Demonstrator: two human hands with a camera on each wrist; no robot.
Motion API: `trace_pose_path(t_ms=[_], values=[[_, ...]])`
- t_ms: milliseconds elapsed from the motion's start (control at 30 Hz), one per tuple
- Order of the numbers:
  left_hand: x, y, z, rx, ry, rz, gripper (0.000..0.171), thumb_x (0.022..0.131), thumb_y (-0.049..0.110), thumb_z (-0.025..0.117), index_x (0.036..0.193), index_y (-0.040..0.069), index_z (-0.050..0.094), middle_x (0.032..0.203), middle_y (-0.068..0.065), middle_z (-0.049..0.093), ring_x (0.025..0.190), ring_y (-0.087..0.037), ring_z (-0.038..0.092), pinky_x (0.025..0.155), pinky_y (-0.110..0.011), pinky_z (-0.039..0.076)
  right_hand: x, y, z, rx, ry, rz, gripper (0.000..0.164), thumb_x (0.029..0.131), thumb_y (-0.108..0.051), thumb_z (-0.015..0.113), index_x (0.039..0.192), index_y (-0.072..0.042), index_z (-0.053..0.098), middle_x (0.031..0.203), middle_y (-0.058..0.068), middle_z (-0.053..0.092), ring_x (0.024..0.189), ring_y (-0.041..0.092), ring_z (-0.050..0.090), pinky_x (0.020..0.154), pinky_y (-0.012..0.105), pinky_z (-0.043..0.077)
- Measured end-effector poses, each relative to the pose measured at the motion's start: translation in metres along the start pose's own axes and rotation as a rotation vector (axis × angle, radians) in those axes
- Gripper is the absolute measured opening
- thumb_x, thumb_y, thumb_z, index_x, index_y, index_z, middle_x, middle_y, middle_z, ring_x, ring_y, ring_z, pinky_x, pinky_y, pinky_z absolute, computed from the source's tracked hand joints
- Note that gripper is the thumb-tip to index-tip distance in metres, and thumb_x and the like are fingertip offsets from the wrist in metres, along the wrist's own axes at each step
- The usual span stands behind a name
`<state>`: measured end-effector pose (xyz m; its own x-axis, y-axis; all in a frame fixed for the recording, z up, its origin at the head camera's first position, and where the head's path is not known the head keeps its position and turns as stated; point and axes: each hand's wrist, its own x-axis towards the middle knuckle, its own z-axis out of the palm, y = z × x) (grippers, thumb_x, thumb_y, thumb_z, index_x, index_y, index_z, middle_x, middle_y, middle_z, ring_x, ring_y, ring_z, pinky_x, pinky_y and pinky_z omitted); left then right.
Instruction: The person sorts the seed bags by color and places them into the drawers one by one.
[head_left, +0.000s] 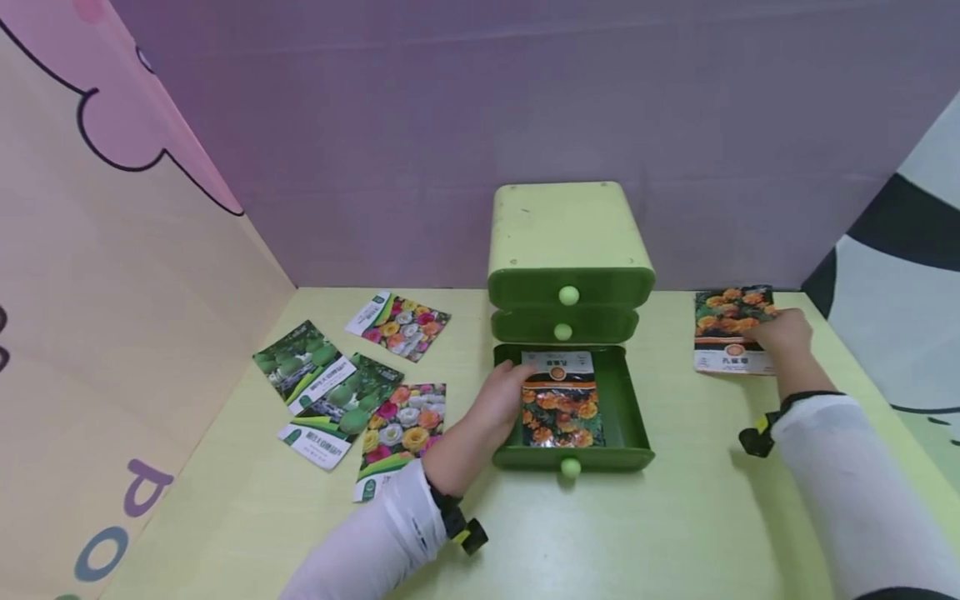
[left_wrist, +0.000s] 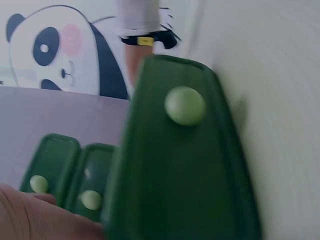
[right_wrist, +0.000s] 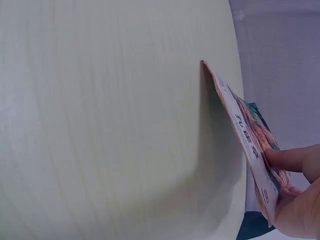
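“Three drawers (head_left: 525, 288), you said?”

“Yes, dark green and smooth like plastic, with round pale knobs (head_left: 568, 296), in a pale, round-cornered cabinet (head_left: 566, 225). From my seat I see the lowest drawer (head_left: 618, 408) standing out from the cabinet's front, its thin walls raised round a marigold packet (head_left: 561, 417) that lies glossy inside.”

“And the hands?”

“The left hand (head_left: 491, 408) is at that drawer's left wall, fingertips at the packet's edge; how far it is open, or whether it pinches the packet, I cannot tell. To the cabinet's right, the right hand (head_left: 787, 342) pinches a second marigold packet (head_left: 723, 321), thin and tilted over the wood-grained tabletop (head_left: 697, 508).”

“How much room?”

“A strip of green floor shows between the first packet and the drawer's right wall. A broad stretch of tabletop separates the cabinet from the right-hand packet. Behind the cabinet rises a faintly creased purple backdrop (head_left: 375, 167).”

“What's to the cabinet's left?”

“Two green-fruit packets (head_left: 296, 358), overlapping, and two mixed-flower packets (head_left: 408, 329), one partly behind the left arm.”

“Any writing?”

“Chinese characters on white bands; the right-hand packet's look like 孔雀草 to me.”
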<state>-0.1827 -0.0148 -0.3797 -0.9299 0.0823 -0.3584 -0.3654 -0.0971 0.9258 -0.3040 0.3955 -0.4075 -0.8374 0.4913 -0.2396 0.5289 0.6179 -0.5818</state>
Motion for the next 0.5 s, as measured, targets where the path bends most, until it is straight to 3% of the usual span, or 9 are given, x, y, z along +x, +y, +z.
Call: trace_pose_path(t_ms=[200, 367, 433, 500], values=[[-0.015, 0.014, -0.002, -0.164, -0.008, 0.069, 0.081, 0.097, 0.024, 0.055, 0.152, -0.007, 0.003, 0.161, -0.023, 0.004, 0.148, -0.039, 0.007, 0.122, -0.047, 0.010, -0.007, 0.001, -0.010, 0.107, 0.010, -0.025, 0.063, 0.096, -0.020, 0.048, 0.146, 0.012, 0.025, 0.148, 0.036, 0.027, 0.134, 0.045, 0.032, 0.115, 0.052, 0.029], [-0.026, 0.018, -0.001, -0.195, -0.044, 0.146, 0.080, 0.099, 0.031, 0.053, 0.153, -0.004, 0.005, 0.160, -0.020, 0.012, 0.148, -0.034, 0.015, 0.122, -0.043, 0.015, -0.022, -0.003, -0.019, 0.234, 0.041, -0.024, 0.063, 0.098, -0.022, 0.046, 0.149, 0.008, 0.023, 0.154, 0.030, 0.022, 0.138, 0.041, 0.030, 0.114, 0.050, 0.032], [-0.030, 0.018, 0.000, -0.197, -0.058, 0.184, 0.078, 0.099, 0.033, 0.052, 0.153, -0.004, 0.008, 0.160, -0.019, 0.016, 0.148, -0.033, 0.019, 0.121, -0.041, 0.018, -0.029, -0.003, -0.023, 0.278, 0.057, -0.028, 0.064, 0.098, -0.023, 0.047, 0.150, 0.006, 0.022, 0.155, 0.027, 0.023, 0.134, 0.038, 0.036, 0.108, 0.044, 0.042], [-0.032, 0.017, 0.001, -0.201, -0.075, 0.227, 0.075, 0.100, 0.033, 0.051, 0.152, -0.003, 0.012, 0.159, -0.018, 0.020, 0.147, -0.032, 0.022, 0.121, -0.040, 0.020, -0.037, -0.002, -0.028, 0.317, 0.067, -0.017, 0.065, 0.097, -0.027, 0.048, 0.151, 0.001, 0.024, 0.151, 0.022, 0.032, 0.124, 0.027, 0.048, 0.093, 0.030, 0.051]])
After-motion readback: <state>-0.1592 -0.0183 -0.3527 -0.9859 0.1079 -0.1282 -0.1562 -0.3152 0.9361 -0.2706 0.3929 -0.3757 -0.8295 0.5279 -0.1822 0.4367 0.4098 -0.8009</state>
